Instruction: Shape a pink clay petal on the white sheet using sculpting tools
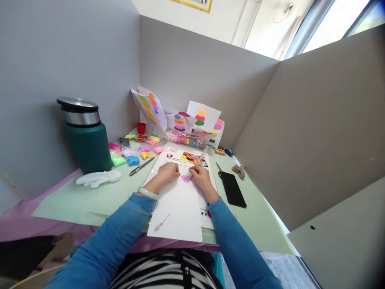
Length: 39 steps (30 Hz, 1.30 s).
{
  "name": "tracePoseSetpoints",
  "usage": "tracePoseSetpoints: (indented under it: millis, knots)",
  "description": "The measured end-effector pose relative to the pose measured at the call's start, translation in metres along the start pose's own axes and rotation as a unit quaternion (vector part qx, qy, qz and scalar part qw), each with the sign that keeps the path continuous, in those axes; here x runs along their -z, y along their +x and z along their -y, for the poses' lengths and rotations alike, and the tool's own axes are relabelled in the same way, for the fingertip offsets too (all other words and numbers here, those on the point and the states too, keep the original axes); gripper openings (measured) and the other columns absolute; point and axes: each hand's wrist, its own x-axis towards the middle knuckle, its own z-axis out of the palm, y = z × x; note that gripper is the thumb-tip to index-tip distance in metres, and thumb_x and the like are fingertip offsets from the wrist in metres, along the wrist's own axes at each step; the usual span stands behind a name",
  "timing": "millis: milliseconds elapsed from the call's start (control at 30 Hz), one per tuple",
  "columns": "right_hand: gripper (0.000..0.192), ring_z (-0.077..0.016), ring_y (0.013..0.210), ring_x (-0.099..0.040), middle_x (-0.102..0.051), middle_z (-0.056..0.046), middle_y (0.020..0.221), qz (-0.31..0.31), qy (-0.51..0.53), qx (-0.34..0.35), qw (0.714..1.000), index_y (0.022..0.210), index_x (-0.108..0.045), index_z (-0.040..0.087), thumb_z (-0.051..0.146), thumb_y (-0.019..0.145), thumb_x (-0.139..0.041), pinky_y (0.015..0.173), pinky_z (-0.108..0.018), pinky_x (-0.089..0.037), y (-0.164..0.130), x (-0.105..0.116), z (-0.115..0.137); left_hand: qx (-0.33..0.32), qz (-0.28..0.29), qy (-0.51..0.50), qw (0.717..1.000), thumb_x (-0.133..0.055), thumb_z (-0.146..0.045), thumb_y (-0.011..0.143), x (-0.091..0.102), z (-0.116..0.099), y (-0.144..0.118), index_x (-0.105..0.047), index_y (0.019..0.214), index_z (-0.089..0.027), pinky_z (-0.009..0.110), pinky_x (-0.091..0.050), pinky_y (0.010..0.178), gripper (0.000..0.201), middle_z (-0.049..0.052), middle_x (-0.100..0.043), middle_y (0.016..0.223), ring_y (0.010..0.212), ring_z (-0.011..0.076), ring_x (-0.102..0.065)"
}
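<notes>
Your right hand (pixel 202 176) grips a clear pen-like tool (pixel 197 163) over the pink clay patch (pixel 185 179) on the white sheet (pixel 180 208) mid-table, your left hand (pixel 167 172) curled shut beside it; the leaflet's print is unreadable.

Pink clay (pixel 185 179), dark green flask (pixel 87 140), black phone (pixel 232 189), blue sleeves (pixel 120 224)

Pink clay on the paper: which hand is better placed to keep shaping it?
Probably the right hand: it holds the clear tool with its tip at the pink clay. The left hand rests fisted beside it on the paper.
</notes>
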Motion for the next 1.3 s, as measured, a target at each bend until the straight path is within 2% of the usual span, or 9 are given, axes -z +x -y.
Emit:
tracePoseSetpoints:
  millis: [100, 300, 433, 533, 800, 933, 1033, 1200, 1300]
  knots:
    - [0.019, -0.0147, 0.071, -0.06, -0.069, 0.0, 0.074, 0.011, -0.024, -0.005, 1.0, 0.082, -0.07, 0.02, 0.031, 0.079, -0.054, 0.065, -0.023, -0.04, 0.0, -0.001, 0.002, -0.002, 0.0, 0.0, 1.0, -0.055, -0.031, 0.075, -0.001, 0.001, 0.0, -0.069, 0.086, -0.022, 0.025, -0.046, 0.069, 0.02, 0.006, -0.071, 0.093, 0.085, 0.0198, -0.064]
    - [0.02, -0.0158, 0.069, -0.059, -0.068, -0.002, 0.073, -0.049, -0.084, -0.035, 0.995, 0.081, -0.069, 0.02, 0.03, 0.081, -0.051, 0.063, -0.023, -0.038, 0.002, 0.006, -0.003, -0.008, 0.002, 0.003, 1.0, -0.055, -0.03, 0.075, 0.0, 0.001, 0.0, -0.069, 0.086, -0.021, 0.025, -0.046, 0.067, 0.02, 0.007, -0.071, 0.092, 0.083, 0.0204, -0.065]
    - [0.022, -0.0148, 0.068, -0.059, -0.068, -0.001, 0.072, -0.016, -0.017, 0.001, 1.0, 0.083, -0.069, 0.019, 0.033, 0.082, -0.051, 0.063, -0.022, -0.039, 0.0, 0.0, -0.001, -0.003, 0.003, 0.003, 1.0, -0.055, -0.031, 0.075, 0.0, 0.0, 0.0, -0.069, 0.086, -0.021, 0.025, -0.045, 0.067, 0.02, 0.007, -0.071, 0.092, 0.084, 0.0205, -0.065]
    - [0.022, -0.0142, 0.07, -0.059, -0.068, 0.0, 0.075, 0.016, -0.009, 0.029, 0.999, 0.084, -0.069, 0.02, 0.033, 0.082, -0.051, 0.066, -0.022, -0.04, 0.0, -0.004, 0.001, -0.008, 0.0, 0.005, 1.0, -0.055, -0.031, 0.075, 0.001, 0.0, -0.001, -0.068, 0.086, -0.021, 0.026, -0.045, 0.067, 0.02, 0.007, -0.071, 0.092, 0.085, 0.0209, -0.064]
    - [0.019, -0.0155, 0.069, -0.059, -0.068, -0.002, 0.073, -0.039, -0.076, -0.018, 0.996, 0.083, -0.068, 0.02, 0.032, 0.083, -0.053, 0.063, -0.023, -0.037, 0.003, 0.001, 0.0, -0.004, 0.004, 0.003, 1.0, -0.054, -0.03, 0.075, 0.001, 0.0, 0.0, -0.069, 0.086, -0.022, 0.026, -0.046, 0.067, 0.021, 0.006, -0.071, 0.094, 0.085, 0.0209, -0.064]
    - [0.021, -0.0149, 0.069, -0.059, -0.068, -0.001, 0.074, -0.022, -0.049, 0.0, 0.999, 0.084, -0.068, 0.019, 0.033, 0.084, -0.052, 0.063, -0.023, -0.037, 0.002, -0.006, 0.006, -0.008, 0.003, 0.008, 1.0, -0.053, -0.03, 0.074, 0.001, 0.0, 0.0, -0.069, 0.086, -0.021, 0.026, -0.045, 0.067, 0.021, 0.007, -0.071, 0.092, 0.084, 0.021, -0.064]
    - [0.022, -0.0152, 0.07, -0.059, -0.069, -0.002, 0.076, -0.009, -0.081, 0.006, 0.997, 0.082, -0.069, 0.02, 0.033, 0.084, -0.052, 0.062, -0.023, -0.036, 0.001, -0.01, 0.011, -0.009, 0.003, 0.009, 1.0, -0.053, -0.031, 0.074, 0.001, 0.0, 0.0, -0.069, 0.087, -0.021, 0.026, -0.045, 0.066, 0.022, 0.007, -0.071, 0.092, 0.084, 0.0209, -0.064]
    - [0.023, -0.0169, 0.072, -0.06, -0.07, -0.004, 0.079, -0.03, -0.138, -0.03, 0.99, 0.087, -0.069, 0.02, 0.033, 0.085, -0.05, 0.061, -0.024, -0.034, 0.003, -0.007, 0.009, -0.01, -0.005, 0.007, 1.0, -0.053, -0.031, 0.074, -0.001, 0.001, 0.001, -0.069, 0.085, -0.021, 0.025, -0.045, 0.065, 0.022, 0.006, -0.071, 0.092, 0.083, 0.0206, -0.064]
    - [0.023, -0.0167, 0.072, -0.06, -0.069, -0.004, 0.078, -0.04, -0.127, -0.029, 0.991, 0.088, -0.068, 0.02, 0.033, 0.086, -0.049, 0.062, -0.024, -0.035, 0.002, -0.007, 0.009, -0.01, -0.004, 0.008, 1.0, -0.053, -0.03, 0.074, -0.002, 0.001, 0.001, -0.069, 0.085, -0.021, 0.026, -0.044, 0.064, 0.021, 0.006, -0.071, 0.091, 0.083, 0.0209, -0.064]
